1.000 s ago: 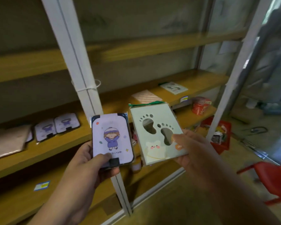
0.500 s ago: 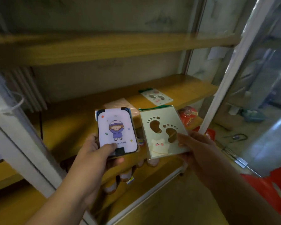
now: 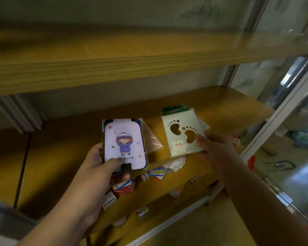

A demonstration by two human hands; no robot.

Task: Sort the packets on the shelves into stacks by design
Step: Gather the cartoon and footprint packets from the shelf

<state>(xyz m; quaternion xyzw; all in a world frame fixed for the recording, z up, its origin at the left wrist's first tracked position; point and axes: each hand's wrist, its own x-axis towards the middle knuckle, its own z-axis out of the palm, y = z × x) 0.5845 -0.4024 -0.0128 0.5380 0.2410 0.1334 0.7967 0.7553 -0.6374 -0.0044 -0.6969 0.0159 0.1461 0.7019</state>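
Note:
My left hand [image 3: 98, 167] grips a purple packet [image 3: 124, 142] with a cartoon child in a hat, thumb on its lower edge. My right hand [image 3: 215, 148] holds a pale green packet [image 3: 181, 134] with two footprint cut-outs and a small bear, over the middle wooden shelf [image 3: 64, 153]. Right behind the green packet lies another packet with a green top [image 3: 174, 108], mostly hidden. A pinkish striped packet [image 3: 153, 137] lies on the shelf between the two held ones.
An upper wooden shelf [image 3: 114, 64] runs across above my hands. The lower shelf holds several small boxes [image 3: 124, 187] and loose wrappers [image 3: 174, 164]. A white shelf post [image 3: 281, 114] stands at the right, with floor beyond it.
The view has shifted right and closer to the shelf. Both hands moved forward with their packets; the green footprint packet now hovers over the matching one on the shelf.

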